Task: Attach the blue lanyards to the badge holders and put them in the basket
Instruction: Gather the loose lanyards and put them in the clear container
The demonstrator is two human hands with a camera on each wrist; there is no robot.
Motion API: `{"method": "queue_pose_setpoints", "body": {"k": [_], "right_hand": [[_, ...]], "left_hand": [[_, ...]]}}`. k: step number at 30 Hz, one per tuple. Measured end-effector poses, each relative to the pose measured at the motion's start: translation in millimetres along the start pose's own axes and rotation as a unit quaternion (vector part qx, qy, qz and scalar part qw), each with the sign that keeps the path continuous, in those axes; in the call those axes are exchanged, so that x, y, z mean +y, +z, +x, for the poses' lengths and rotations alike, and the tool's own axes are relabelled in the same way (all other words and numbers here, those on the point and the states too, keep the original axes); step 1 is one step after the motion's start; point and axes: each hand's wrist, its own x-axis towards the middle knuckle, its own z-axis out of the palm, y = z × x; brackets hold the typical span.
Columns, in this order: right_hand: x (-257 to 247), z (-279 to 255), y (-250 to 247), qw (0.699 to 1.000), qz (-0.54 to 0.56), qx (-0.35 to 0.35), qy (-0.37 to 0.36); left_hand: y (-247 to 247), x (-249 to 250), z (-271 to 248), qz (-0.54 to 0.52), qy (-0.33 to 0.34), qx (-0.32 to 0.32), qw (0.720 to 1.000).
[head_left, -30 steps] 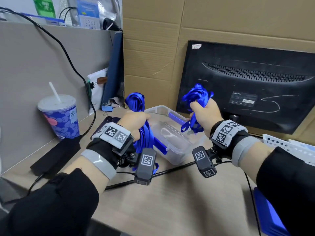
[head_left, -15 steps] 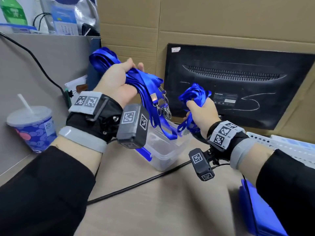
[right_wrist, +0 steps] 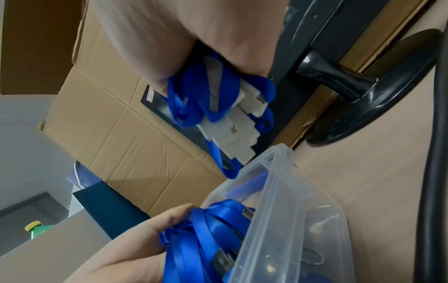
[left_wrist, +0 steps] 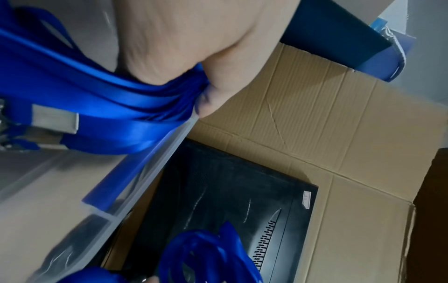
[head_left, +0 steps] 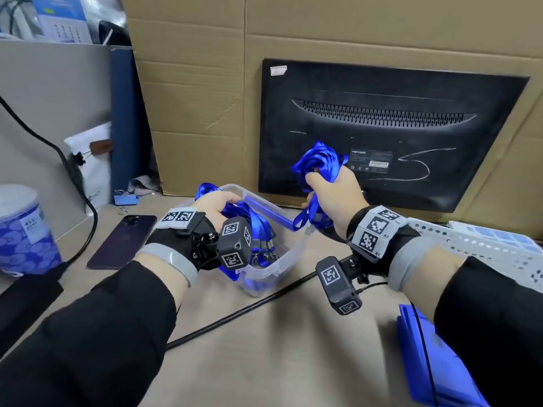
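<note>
Lanyards point(head_left: 318, 160) bunched in right hand point(head_left: 335, 201), more in left hand point(head_left: 214, 205)

One bunch of blue lanyards point(head_left: 249, 227) droops into the clear box point(head_left: 276, 259); another bunch point(head_left: 318, 160) is held above.

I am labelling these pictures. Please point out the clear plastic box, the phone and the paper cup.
clear plastic box point(head_left: 271, 270): head view, its near transparent wall.
phone point(head_left: 122, 242): head view, middle of its dark back.
paper cup point(head_left: 22, 230): head view, its blue patterned side.
</note>
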Motion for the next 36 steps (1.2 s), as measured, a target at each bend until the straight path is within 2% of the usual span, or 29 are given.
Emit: {"method": "queue_pose_setpoints", "body": {"k": [3, 6, 8, 11, 13, 18, 23, 25, 28, 33, 36], "right_hand": [[0, -1, 1, 1.000, -0.006, 0.004, 0.005], [-1, -6, 5, 1.000, -0.012, 0.000, 0.013], [-4, -13, 7, 1.000, -0.017, -0.005, 0.007], [-10, -21, 7, 1.000, -0.027, -0.003, -0.006], [-13, -25, 7, 0.999, -0.031, 0.000, -0.010], [-20, -34, 3, 0.999, -0.034, -0.022, -0.009], [-20, -37, -2, 0.997, -0.055, -0.062, 0.004], [-18, -37, -6, 0.997, -0.047, -0.065, 0.003], [-14, -35, -12, 0.996, -0.032, -0.076, 0.016], [-14, -38, -35, 0.989, -0.054, -0.134, 0.035], [-21, -47, -50, 0.973, -0.079, -0.216, 0.019]], "left_hand": [[-7, 5, -12, 0.050, 0.011, -0.002, 0.999], [-20, 13, -30, 0.025, 0.000, -0.033, 0.999], [-29, 21, -47, 0.012, 0.005, -0.031, 0.999], [-41, 28, -69, 0.047, 0.076, 0.035, 0.995], [-48, 27, -77, 0.088, 0.098, 0.062, 0.989], [-56, 3, -85, 0.115, 0.031, -0.019, 0.993], [-48, -15, -64, 0.013, -0.010, -0.089, 0.996], [-40, -15, -58, -0.002, -0.024, -0.086, 0.996], [-29, -14, -50, -0.040, 0.012, -0.082, 0.996], [-3, -27, -44, -0.105, 0.088, -0.059, 0.989], [5, -37, -52, -0.091, 0.045, -0.136, 0.986]]}}
